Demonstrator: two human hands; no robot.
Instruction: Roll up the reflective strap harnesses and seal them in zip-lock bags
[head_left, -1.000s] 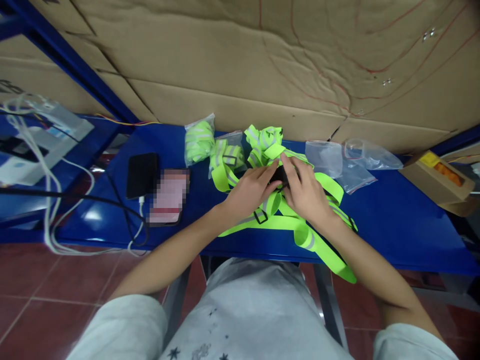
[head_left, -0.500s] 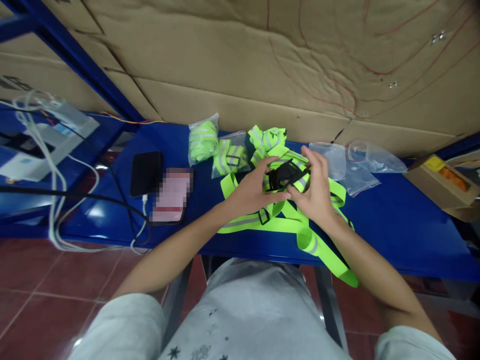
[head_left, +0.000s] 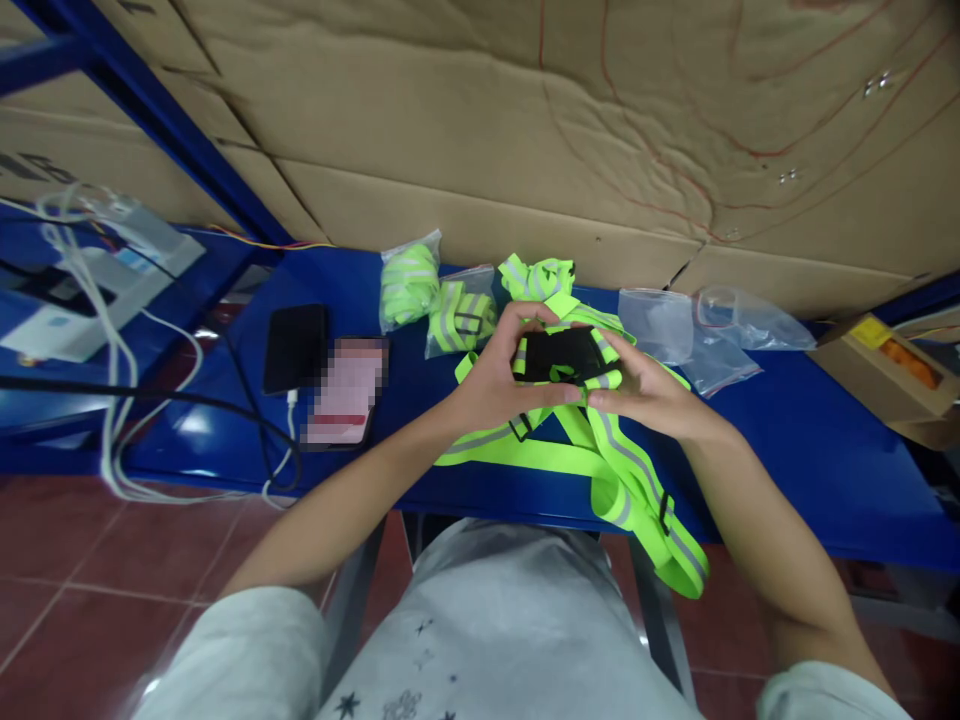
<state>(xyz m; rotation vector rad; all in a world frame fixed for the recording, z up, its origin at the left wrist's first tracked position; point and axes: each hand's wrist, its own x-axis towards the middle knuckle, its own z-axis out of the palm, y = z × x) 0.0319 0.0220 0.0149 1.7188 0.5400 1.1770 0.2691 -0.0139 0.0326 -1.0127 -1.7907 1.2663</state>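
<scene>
Fluorescent yellow-green reflective strap (head_left: 525, 452) lies in loops on the blue table (head_left: 787, 450), and a black panel (head_left: 559, 352) joined with it is held above the loops, between the two hands. The long axis of this black panel runs from left to right, almost parallel to the near edge of the table, so each hand has one end of it.

The left hand (head_left: 491, 375) is half curled: its fingers bend over the far left corner, and its thumb lies along the near edge, pointing to the right. The right hand (head_left: 651, 388) is also half curled at the right end, with its fingers behind and its thumb in front. The two thumb tips come near to each other below the panel; if they touch, I cannot tell. Both hands are in contact with the piece, but the left seems closer to the black surface, because at the right some strap is between.

Below the right thumb, strap goes down toward the person; it carries a black slide buckle (head_left: 666, 512), and its last loop hangs over the table edge. Behind the hands is a crumpled strap heap (head_left: 536, 278). To the left of this heap are two bagged bundles, a fuller one (head_left: 410, 285) and a flatter one (head_left: 457, 312); to the right lie clear plastic bags (head_left: 656, 322).
</scene>
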